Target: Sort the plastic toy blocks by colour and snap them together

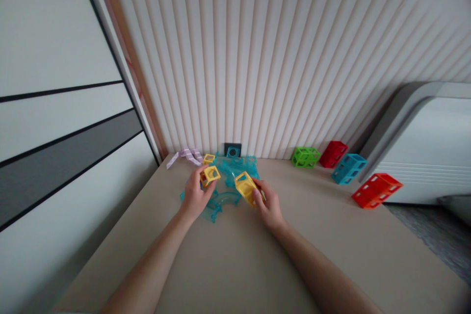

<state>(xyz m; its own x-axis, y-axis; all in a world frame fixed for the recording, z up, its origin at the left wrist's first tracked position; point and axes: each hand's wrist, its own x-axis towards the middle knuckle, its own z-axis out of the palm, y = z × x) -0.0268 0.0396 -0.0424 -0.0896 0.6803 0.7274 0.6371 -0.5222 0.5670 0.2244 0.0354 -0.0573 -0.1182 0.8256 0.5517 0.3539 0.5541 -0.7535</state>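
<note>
My left hand (194,195) is closed round a small yellow open-frame block (211,175), its square opening facing up and right. In my right hand (270,204) is a longer yellow open-frame block (245,188), tilted, with its open end toward the left hand. The two yellow pieces are apart. Beneath and behind them lie translucent teal track pieces (226,199), some curved, partly covered by the hands. Another small yellow block (209,159) sits on the table just behind my left hand.
Lilac pieces (191,155) lie at the back left. A dark square piece (233,150) leans on the ribbed wall (239,59). To the right stand green (305,157), red (333,154), blue (349,169) and orange-red (377,190) frame blocks on the table (235,265).
</note>
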